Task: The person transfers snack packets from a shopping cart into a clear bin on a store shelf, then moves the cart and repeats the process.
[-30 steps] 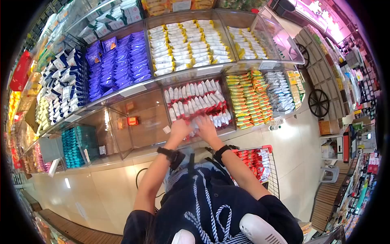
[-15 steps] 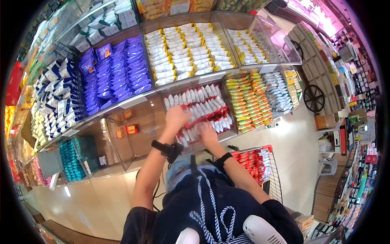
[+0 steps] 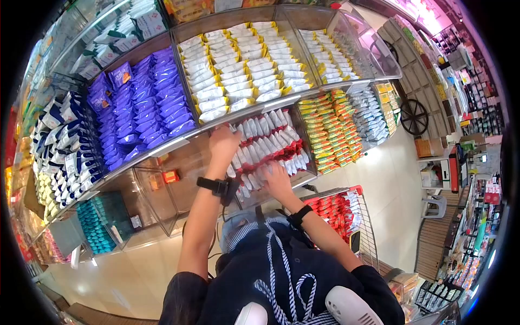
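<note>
Rows of white packets with red ends (image 3: 265,142) fill a clear-walled bin in the lower shelf row. My left hand (image 3: 225,142) is at the bin's back left corner, its fingers bent over the end of the packet rows; whether it grips one cannot be made out. My right hand (image 3: 275,179) lies on the front rows of the same packets, with its fingers spread slightly and pointing away from me. A dark band is on each of my wrists.
Above the bin are yellow-and-white packets (image 3: 238,70) and purple packets (image 3: 143,103). Green-and-orange packets (image 3: 330,130) stand to the right. A shopping cart (image 3: 368,227) with red packets is at my lower right. Clear dividers (image 3: 157,195) rise at the left.
My left hand has moved up and left, from over the packets to the bin's back left corner. My right hand stays on the front rows. The view has shifted slightly.
</note>
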A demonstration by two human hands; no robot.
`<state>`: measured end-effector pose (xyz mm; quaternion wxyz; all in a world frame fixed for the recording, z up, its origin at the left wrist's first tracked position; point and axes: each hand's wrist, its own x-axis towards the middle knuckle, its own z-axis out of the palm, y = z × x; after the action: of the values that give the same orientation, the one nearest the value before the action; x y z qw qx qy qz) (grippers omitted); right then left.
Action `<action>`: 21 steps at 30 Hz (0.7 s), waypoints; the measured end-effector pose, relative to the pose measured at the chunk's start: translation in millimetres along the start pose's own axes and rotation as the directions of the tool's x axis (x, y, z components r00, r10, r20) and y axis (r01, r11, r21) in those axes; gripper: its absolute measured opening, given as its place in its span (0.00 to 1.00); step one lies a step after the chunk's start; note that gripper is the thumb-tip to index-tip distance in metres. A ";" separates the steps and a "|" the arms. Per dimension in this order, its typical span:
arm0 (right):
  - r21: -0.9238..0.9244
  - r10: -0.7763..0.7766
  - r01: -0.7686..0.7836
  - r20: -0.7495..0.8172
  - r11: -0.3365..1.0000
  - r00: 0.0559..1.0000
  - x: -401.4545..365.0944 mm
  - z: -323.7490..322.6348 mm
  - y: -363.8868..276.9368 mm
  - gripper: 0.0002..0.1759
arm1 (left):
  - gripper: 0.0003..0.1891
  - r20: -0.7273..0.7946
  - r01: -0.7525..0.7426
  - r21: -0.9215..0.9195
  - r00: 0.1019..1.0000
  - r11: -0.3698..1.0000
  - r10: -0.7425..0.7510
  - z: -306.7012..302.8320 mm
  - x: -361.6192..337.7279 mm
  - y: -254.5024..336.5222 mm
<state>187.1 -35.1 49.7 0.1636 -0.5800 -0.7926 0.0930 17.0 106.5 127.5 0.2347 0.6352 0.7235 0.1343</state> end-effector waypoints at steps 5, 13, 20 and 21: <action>0.001 0.040 -0.040 0.010 0.999 0.999 -1.5 -1.6 -4.4 0.27 | 0.35 -0.278 0.132 -0.216 0.941 0.967 -0.191 46.4 -3.1 -11.4; 0.168 0.128 -0.120 -0.035 0.978 0.991 -2.3 10.8 0.2 0.26 | 0.17 -0.335 -0.076 0.018 0.939 0.997 0.077 -0.5 -70.9 8.9; 0.485 0.267 -0.184 -0.108 0.855 0.958 -1.2 21.3 17.4 0.24 | 0.16 0.229 -0.825 0.193 0.564 0.531 0.794 85.8 -126.1 -57.1; 0.547 0.296 -0.222 -0.050 0.807 0.954 0.2 19.6 18.7 0.24 | 0.17 0.228 -0.820 0.195 0.572 0.538 0.788 88.9 -127.2 -59.8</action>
<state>196.5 -28.3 25.2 0.3569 -0.6188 -0.6354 0.2932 21.8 -37.0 43.6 0.0948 0.9289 0.3471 0.0876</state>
